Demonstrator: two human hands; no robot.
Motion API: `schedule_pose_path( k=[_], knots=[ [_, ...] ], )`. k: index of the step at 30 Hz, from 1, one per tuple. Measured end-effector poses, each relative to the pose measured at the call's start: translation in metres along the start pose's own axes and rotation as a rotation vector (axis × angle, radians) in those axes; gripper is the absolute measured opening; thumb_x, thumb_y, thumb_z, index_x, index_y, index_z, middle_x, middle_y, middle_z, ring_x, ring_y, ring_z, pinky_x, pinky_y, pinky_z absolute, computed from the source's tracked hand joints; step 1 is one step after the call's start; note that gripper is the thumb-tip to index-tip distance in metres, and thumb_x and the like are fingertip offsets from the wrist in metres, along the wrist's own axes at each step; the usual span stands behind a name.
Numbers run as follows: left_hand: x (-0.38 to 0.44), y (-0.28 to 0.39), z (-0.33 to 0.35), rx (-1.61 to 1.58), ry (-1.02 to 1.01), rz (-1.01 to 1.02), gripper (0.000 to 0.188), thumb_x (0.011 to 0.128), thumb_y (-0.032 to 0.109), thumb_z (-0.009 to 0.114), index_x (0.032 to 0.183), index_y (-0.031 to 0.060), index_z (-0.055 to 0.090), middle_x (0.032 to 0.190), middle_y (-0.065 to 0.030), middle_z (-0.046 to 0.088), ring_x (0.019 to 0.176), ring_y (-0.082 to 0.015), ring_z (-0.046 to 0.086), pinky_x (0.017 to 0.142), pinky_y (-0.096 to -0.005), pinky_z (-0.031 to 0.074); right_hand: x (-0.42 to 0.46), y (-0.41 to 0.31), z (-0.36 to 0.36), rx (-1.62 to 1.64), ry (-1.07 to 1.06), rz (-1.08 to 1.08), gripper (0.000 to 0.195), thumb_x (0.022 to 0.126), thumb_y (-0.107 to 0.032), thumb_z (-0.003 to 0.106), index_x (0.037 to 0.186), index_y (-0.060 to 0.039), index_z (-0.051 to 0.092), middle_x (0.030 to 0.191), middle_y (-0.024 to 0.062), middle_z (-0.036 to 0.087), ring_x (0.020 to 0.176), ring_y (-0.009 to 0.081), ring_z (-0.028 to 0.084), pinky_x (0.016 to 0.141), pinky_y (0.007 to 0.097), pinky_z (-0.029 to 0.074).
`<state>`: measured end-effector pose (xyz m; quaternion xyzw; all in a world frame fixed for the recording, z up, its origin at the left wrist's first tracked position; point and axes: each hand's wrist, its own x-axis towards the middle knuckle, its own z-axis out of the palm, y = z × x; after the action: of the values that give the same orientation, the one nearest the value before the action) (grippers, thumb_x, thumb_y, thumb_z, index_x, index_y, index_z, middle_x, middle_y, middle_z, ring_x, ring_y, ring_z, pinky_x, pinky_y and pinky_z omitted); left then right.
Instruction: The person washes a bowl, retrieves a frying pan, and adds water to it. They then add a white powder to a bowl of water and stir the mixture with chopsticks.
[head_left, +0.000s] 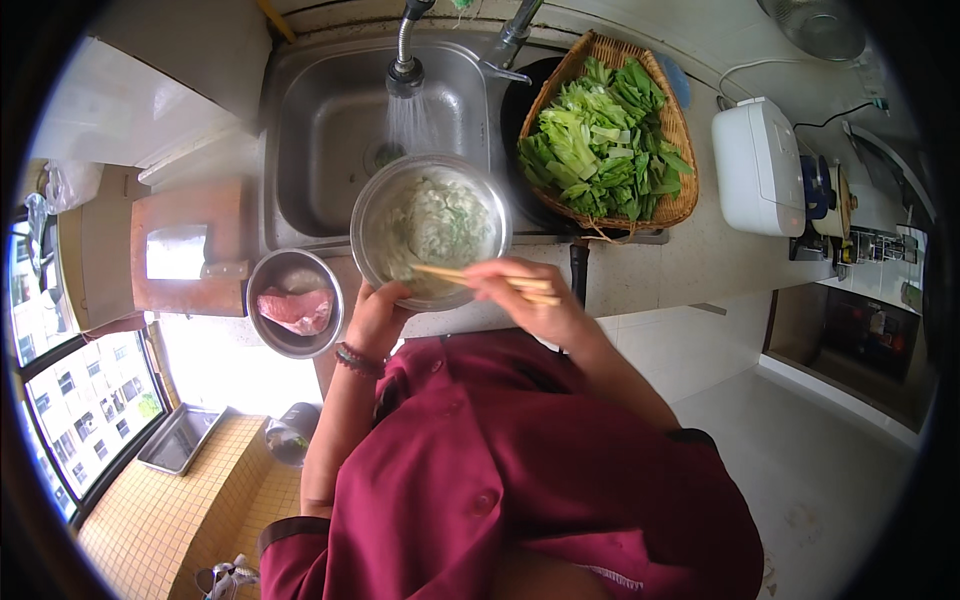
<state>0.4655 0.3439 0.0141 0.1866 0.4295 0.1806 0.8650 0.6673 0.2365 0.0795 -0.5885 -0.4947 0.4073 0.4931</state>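
My left hand (377, 313) grips the near-left rim of a round stainless-steel bowl (360, 214), thumb over the edge. The bowl overlaps the front of the sink. Inside it lies a pale, wet mixture flecked with green (442, 221), lumpy and partly blurred. My right hand (529, 296) holds wooden chopsticks (442, 271) whose tips reach into the near side of the bowl. Behind the bowl, a sprayer faucet (405, 75) runs water down into the stainless-steel sink (322, 127).
Left of the bowl stands a steel bowl (264, 337) holding raw meat (298, 309). A cleaver (178, 251) lies on a wooden cutting board (180, 296). At right, a wicker basket (684, 199) of chopped leafy greens (600, 142) rests over a black pan (517, 112). A white rice cooker (757, 169) stands farther right.
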Motion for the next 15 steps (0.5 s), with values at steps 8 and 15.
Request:
schedule_pose_path(
  k=[8,15],
  knots=[
    [0.004,-0.005,0.004,0.021,-0.007,0.022,0.042,0.079,-0.006,0.041,0.121,-0.0058,0.043,0.111,-0.0193,0.057,0.094,-0.0322,0.061,0.080,-0.0423,0.054,0.015,0.001,0.001,-0.154,0.114,-0.100,0.020,0.094,-0.015,0.050,0.103,-0.0009,0.061,0.087,0.0118,0.066,0.071,0.0175,0.066,0.057,0.0247,0.055],
    [0.000,-0.011,0.005,0.005,-0.028,-0.009,0.042,0.079,-0.006,0.041,0.121,-0.0066,0.042,0.110,-0.0203,0.056,0.094,-0.0343,0.061,0.079,-0.0434,0.054,0.026,0.003,-0.041,-0.229,0.317,0.012,0.023,0.096,-0.018,0.046,0.098,0.0001,0.062,0.081,0.0107,0.067,0.069,0.0142,0.065,0.057,0.0231,0.053]
  ],
)
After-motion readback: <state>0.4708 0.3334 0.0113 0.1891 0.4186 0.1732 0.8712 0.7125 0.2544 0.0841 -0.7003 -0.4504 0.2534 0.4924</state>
